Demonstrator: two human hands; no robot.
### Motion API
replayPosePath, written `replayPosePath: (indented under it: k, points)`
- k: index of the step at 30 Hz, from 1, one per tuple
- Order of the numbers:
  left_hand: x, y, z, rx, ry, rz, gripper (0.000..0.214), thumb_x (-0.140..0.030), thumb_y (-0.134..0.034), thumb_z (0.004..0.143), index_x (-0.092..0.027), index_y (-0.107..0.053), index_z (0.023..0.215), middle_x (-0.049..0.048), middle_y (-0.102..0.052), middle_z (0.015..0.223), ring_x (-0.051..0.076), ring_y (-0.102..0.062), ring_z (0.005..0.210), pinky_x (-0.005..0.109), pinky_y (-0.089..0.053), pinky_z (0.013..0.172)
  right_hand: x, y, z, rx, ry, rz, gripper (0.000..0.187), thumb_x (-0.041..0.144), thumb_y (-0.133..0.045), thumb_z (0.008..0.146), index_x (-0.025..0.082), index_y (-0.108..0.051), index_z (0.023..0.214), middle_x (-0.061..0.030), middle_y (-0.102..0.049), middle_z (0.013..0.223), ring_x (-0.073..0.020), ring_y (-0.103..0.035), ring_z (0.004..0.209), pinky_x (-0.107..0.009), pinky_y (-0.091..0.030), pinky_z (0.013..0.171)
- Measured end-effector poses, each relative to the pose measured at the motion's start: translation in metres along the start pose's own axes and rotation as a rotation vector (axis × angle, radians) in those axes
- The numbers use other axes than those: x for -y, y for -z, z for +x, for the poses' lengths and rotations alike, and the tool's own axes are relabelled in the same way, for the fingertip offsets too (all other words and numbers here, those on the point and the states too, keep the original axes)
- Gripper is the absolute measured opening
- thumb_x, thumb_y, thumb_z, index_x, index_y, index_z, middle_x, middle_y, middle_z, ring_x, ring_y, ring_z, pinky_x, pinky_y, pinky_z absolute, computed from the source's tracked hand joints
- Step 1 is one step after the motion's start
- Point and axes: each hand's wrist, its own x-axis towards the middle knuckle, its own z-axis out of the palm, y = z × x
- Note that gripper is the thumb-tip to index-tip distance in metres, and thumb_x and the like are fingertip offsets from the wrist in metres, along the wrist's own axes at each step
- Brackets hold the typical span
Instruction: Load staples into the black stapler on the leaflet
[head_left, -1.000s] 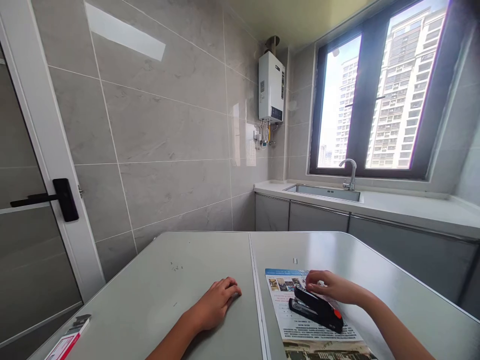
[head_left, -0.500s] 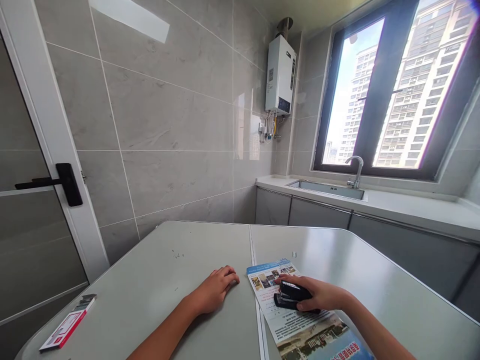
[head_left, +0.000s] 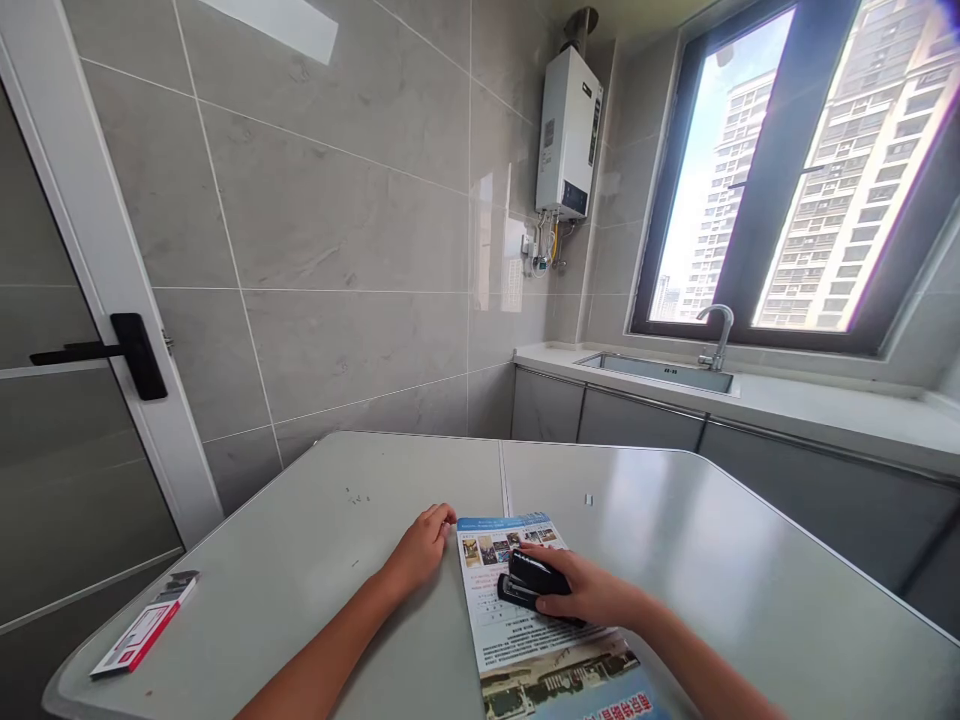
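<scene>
My right hand (head_left: 581,588) is wrapped around a black stapler (head_left: 529,580), which rests over the upper part of a printed leaflet (head_left: 517,645). Small photos, lines of text and a large picture cover the leaflet; its lower end runs out of view. At its top left corner is my left hand (head_left: 421,548), fingers curled together with the tips against the edge. The exact hold of those fingertips is partly hidden. Several loose staples (head_left: 358,497) lie on the table to the left, and a small strip of staples (head_left: 589,500) lies to the right.
The pale table (head_left: 315,520) has a seam down its middle. A red and white box (head_left: 146,628) lies near its left edge. Beyond are a sink (head_left: 660,373) with a tap (head_left: 721,335), a water heater (head_left: 570,135), a window and a door handle (head_left: 135,355).
The leaflet has shifted left and turned straighter, with the right hand and stapler moving left too. My left hand has moved slightly away and left, and its fingertips now meet the leaflet's corner.
</scene>
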Motion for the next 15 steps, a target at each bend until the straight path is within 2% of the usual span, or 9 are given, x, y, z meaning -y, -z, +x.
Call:
replayPosePath:
  k: [3,8,11,15]
  points:
    - [0.012,-0.004,0.007,-0.056,0.059,-0.053,0.019,-0.027,-0.041,0.101,-0.021,-0.058,0.106,0.0067,-0.070,0.102,0.022,-0.064,0.095,0.035,-0.049,0.087,0.016,-0.024,0.014,-0.094,-0.015,0.021,0.079,0.041,-0.074,0.081,0.019,-0.052,0.153,-0.0135,-0.057,0.151,-0.0345,-0.055,0.134,-0.049,-0.040,0.116]
    - [0.033,-0.006,0.014,-0.103,0.096,-0.009,0.016,-0.016,-0.047,0.094,-0.020,-0.059,0.104,0.0079,-0.072,0.105,0.022,-0.066,0.102,0.035,-0.048,0.093,0.051,-0.065,0.041,-0.188,-0.003,0.050,0.059,0.028,-0.071,0.075,0.023,-0.067,0.134,-0.0080,-0.072,0.127,-0.0312,-0.064,0.114,-0.042,-0.048,0.100]
    - [0.040,-0.003,0.016,-0.114,0.078,-0.014,0.019,-0.013,-0.048,0.092,-0.021,-0.060,0.103,0.0063,-0.073,0.104,0.021,-0.066,0.101,0.035,-0.048,0.094,0.069,-0.090,0.060,-0.252,0.033,0.058,0.049,0.021,-0.067,0.073,0.022,-0.070,0.121,-0.0072,-0.073,0.119,-0.0307,-0.065,0.109,-0.040,-0.047,0.096]
    - [0.048,0.001,0.018,-0.093,0.033,0.011,0.021,-0.011,-0.048,0.089,-0.020,-0.063,0.101,0.0060,-0.073,0.104,0.022,-0.065,0.101,0.035,-0.048,0.095,0.087,-0.118,0.079,-0.347,-0.061,0.050,0.044,0.018,-0.068,0.073,0.024,-0.067,0.117,-0.0092,-0.070,0.119,-0.0331,-0.061,0.113,-0.045,-0.043,0.100]
